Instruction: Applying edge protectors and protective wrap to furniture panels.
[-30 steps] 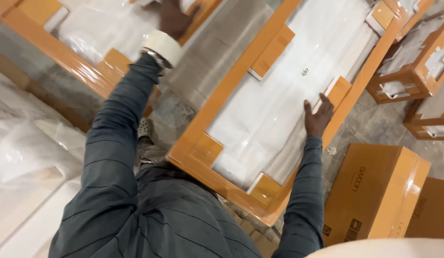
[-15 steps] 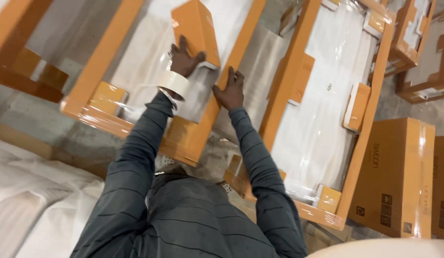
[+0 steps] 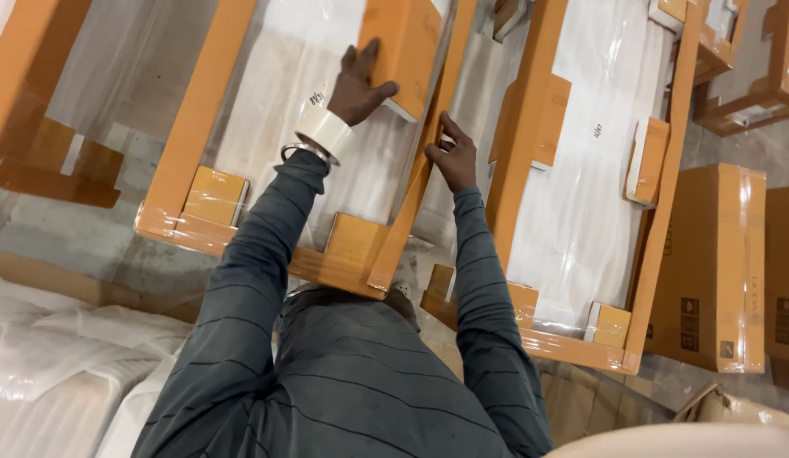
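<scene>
**Orange cardboard flap and frame edge, both hands on one package**

Orange cardboard frames a long white item wrapped in clear film; this wrapped package (image 3: 301, 144) lies under both hands, its long axis running away from the person, tilted slightly to the right toward the far end.

Left of the grip: orange side rail (image 3: 191, 119) of the same package, running parallel to the long axis, with a small corner block (image 3: 212, 195) near its close end.

Left hand (image 3: 360, 85): flat on a loose orange cardboard piece (image 3: 407, 42) that sits on top of the white surface. Fingers spread over its near-left edge, thumb hooked round the lower edge; a holding, pressing grip rather than a closed fist. A roll of pale tape (image 3: 325, 131) is worn round this wrist like a bangle, just behind the hand.

Right hand (image 3: 454, 157): lies nearer the person than the left hand, and to its right. Fingers narrow, pinched against the package's right-hand rail (image 3: 428, 161); whether it truly clamps the rail or only rests on it, cannot tell.

Relation of note: cardboard piece lies ahead of and between the two hands, left hand on it, right hand just beside its lower corner.

Right of the grip: a second framed package (image 3: 581, 187), same orientation, close alongside. Further right, a closed brown carton (image 3: 708, 271).
</scene>
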